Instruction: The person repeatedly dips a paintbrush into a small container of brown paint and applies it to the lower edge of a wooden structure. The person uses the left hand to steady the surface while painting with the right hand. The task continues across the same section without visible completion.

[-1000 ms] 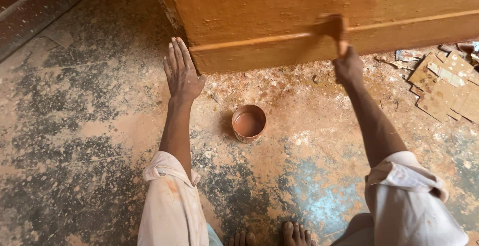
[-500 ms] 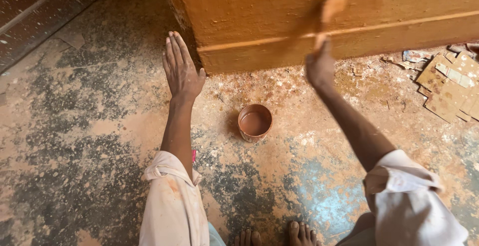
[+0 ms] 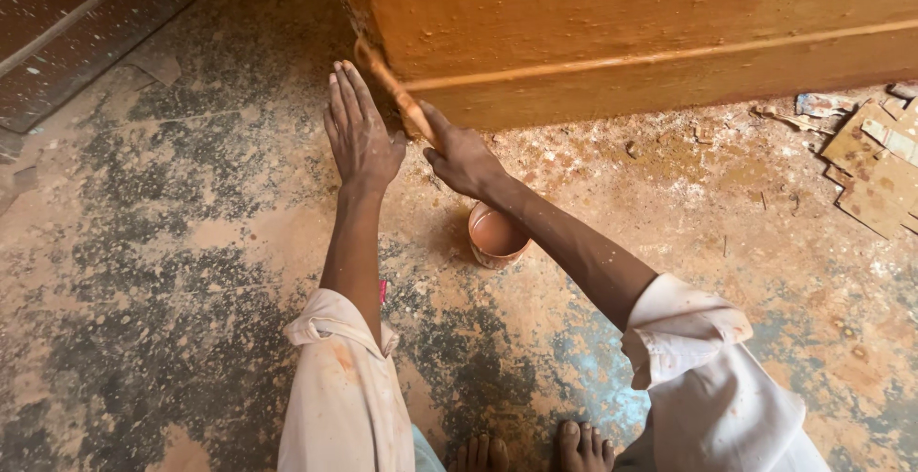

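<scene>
Left hand [image 3: 361, 132] flat on floor [image 3: 143, 271], just left of right hand [image 3: 463, 158] w/ brush [image 3: 392, 89] at wall [image 3: 622, 22] corner. Bowl [image 3: 496, 235] on floor under right forearm. Scraps [image 3: 875, 161], prob. tile bits, far right by wall base.

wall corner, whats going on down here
A person crouches on a paint-spattered floor, barefoot. The right hand holds a brush with its tip at the low corner of an orange wall. The left hand lies open and flat beside that corner. A small bowl of brownish-orange paint sits on the floor under the right forearm. Broken tile scraps lie at the right.
</scene>
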